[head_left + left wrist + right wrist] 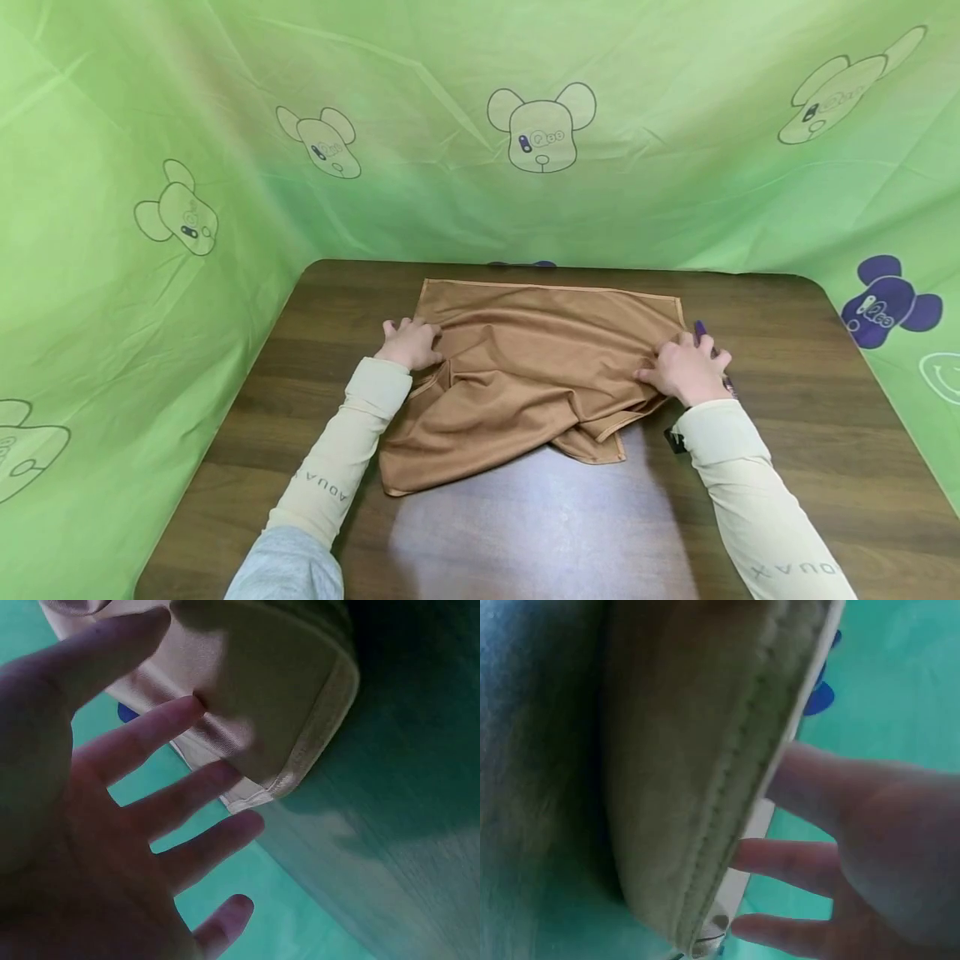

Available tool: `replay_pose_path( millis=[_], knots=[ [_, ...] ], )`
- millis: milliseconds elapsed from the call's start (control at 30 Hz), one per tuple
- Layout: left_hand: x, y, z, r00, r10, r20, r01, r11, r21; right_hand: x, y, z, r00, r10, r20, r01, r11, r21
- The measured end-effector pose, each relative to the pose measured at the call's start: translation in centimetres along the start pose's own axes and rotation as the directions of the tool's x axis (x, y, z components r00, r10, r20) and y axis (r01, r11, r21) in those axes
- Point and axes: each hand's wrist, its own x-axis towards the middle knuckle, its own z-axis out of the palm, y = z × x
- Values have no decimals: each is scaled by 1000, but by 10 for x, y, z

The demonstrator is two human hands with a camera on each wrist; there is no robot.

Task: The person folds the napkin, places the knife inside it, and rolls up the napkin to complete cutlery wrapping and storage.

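Observation:
A brown cloth (517,325) with a stitched hem lies rumpled on the wooden table. Its far edge runs fairly straight, while the near part is folded over in creases. At the cloth's left side is my left hand (410,343), fingers spread; in the left wrist view the fingertips are over or against the cloth (262,675), and nothing is gripped. My right hand (688,371) rests at the cloth's right edge with its fingers apart. The right wrist view shows those fingers beside the hemmed edge (720,802), some tips hidden behind it.
A slim purple object (701,328), partly hidden, lies just beyond my right hand. A small black item (675,440) shows beside the right cuff. Bare wood (525,533) extends in front of the cloth. Green printed fabric (420,200) hangs around the table (795,350).

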Motion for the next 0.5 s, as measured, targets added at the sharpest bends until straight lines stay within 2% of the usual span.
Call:
replay_pose_path(
  millis=[167,233,300,400,500],
  knots=[
    [0,-7,0,998,-20,53,20,1000,-13,3,1,7,998,-10,58,12,1000,-26],
    [0,-10,0,997,-27,65,29,999,-25,5,2,9,999,-4,38,5,1000,-30],
    [1,-13,0,998,-24,59,25,999,-20,8,3,12,1000,4,-16,-5,1000,-25],
    [2,-15,3,999,21,26,-21,1000,7,8,2,14,996,17,-92,-19,1000,-18],
    [0,-14,6,993,120,-5,-120,993,21,4,0,12,993,-2,-118,0,1000,-14]
  ],
)
